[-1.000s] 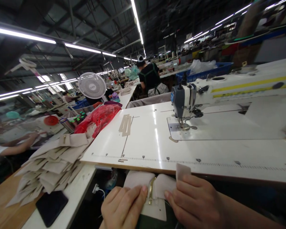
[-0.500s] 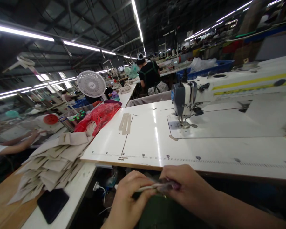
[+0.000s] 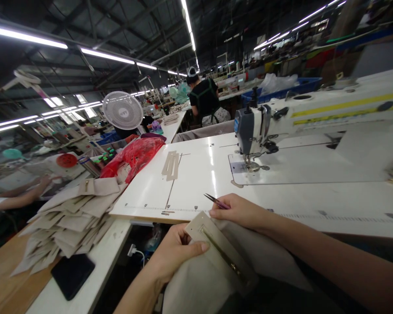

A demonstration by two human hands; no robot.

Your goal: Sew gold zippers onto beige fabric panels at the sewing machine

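We hold a beige fabric panel [image 3: 203, 279] just below the front edge of the sewing table [image 3: 170, 214], with a brass zip [image 3: 222, 253] set in a stitched rectangular facing [image 3: 196, 233]. Its long axis runs diagonally, from upper left down to lower right. Our left hand [image 3: 175, 257] grips the panel, its thumb touching the facing nearer the zip's upper end. Our right hand [image 3: 242, 213] pinches narrowly on purple-handled tweezers [image 3: 216, 201], just above the panel. Well off, a blue crate [image 3: 281, 93] holds clear plastic [image 3: 278, 83]; a red plastic bag [image 3: 132, 158] bulges beside the table.
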